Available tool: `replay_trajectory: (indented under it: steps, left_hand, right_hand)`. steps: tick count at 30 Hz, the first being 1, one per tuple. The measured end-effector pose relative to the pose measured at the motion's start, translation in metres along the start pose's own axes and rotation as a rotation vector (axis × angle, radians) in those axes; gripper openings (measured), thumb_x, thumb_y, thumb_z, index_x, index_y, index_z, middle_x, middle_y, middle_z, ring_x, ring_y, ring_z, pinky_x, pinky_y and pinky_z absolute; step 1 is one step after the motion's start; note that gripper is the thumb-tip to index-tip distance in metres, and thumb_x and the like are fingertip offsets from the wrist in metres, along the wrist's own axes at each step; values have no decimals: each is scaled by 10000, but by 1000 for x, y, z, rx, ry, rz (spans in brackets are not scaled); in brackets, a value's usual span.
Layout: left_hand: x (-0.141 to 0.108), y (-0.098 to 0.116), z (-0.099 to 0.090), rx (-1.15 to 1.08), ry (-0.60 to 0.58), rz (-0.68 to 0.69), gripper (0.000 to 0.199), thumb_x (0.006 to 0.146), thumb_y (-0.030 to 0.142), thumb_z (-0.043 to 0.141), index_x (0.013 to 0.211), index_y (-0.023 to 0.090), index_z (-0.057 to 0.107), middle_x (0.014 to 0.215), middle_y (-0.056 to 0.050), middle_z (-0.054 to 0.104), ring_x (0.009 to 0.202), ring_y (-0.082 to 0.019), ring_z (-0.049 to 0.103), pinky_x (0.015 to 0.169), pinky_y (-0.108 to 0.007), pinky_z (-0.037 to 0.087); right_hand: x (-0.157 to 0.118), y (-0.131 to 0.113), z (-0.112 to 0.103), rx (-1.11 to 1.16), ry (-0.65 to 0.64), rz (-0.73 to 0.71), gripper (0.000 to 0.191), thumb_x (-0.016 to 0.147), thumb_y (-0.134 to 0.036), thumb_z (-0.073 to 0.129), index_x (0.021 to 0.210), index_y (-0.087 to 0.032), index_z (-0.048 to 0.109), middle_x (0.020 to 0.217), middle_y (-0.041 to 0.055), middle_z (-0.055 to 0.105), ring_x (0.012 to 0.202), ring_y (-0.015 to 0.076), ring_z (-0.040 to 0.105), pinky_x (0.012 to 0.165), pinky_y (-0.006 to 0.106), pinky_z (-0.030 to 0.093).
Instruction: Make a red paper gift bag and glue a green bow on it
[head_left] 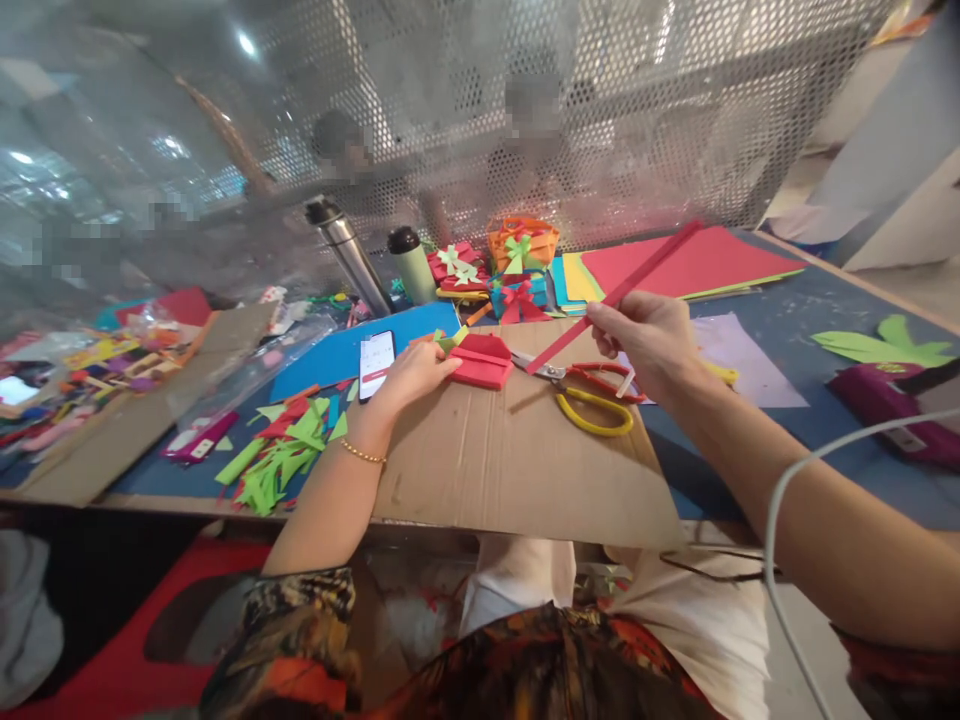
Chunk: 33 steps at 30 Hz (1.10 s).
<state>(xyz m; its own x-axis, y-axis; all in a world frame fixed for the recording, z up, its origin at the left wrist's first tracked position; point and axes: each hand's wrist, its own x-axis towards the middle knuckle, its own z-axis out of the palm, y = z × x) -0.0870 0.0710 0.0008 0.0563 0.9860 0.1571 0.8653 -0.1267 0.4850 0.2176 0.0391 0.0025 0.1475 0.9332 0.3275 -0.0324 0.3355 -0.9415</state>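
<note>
My right hand (649, 335) pinches a long red paper strip (656, 260) that slants over the cardboard mat (480, 470). My left hand (424, 375) has its fingertips at the left edge of a small folded red paper piece (482, 362), which rests on the cardboard. Scissors with yellow and red handles (594, 412) lie under and beside the strip, their blades pointing toward the red piece. Just left of my left hand, a phone (376, 365) lies with its screen lit.
Green paper scraps (281, 460) lie left of the cardboard. A steel flask (352, 255), a green bottle (412, 265) and paper baskets (523, 245) stand behind. Coloured sheets (697, 262) are at the back right. A purple glue gun (892, 405) and a white cable (776, 510) are at right.
</note>
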Motion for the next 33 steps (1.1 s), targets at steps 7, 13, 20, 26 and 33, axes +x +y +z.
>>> replay_trajectory:
  steps: [7, 13, 20, 26, 33]
  left_hand:
    - [-5, 4, 5, -229, -66, -91, 215, 782, 263, 767, 711, 205, 572, 594, 17, 593, 565, -146, 550, 561, -258, 363]
    - [-12, 12, -4, -457, -62, -42, 271, 742, 310, 785, 800, 199, 545, 740, 18, 630, 609, -104, 568, 572, -221, 450]
    - [-25, 28, -7, -774, -174, 125, 364, 718, 386, 848, 957, 168, 681, 917, -32, 716, 789, -138, 641, 700, -241, 514]
    - [-44, 42, -15, -778, -432, 168, 288, 771, 371, 855, 953, 169, 759, 969, -48, 753, 864, -152, 673, 816, -263, 534]
    - [-53, 51, -15, -668, -592, 213, 235, 816, 332, 805, 983, 170, 775, 908, -32, 747, 754, -133, 630, 675, -227, 502]
  right_hand:
    - [-3, -6, 5, -37, -45, 27, 334, 807, -276, 845, 566, -190, 632, 467, -36, 569, 410, 67, 478, 404, 205, 372]
    - [-4, -7, 3, 47, -66, 9, 358, 804, -329, 863, 584, -184, 621, 496, -38, 575, 433, 57, 483, 416, 196, 379]
    - [-6, -16, -3, 178, -99, 46, 446, 668, -542, 950, 672, -208, 654, 526, -42, 592, 462, 112, 603, 452, 242, 495]
    - [-8, -24, -5, 164, -98, 47, 506, 637, -606, 958, 647, -236, 613, 510, -35, 574, 461, 148, 630, 435, 279, 512]
    - [-19, -25, -1, 97, -166, 89, 440, 780, -530, 902, 635, -241, 604, 538, -21, 567, 461, 145, 615, 436, 291, 491]
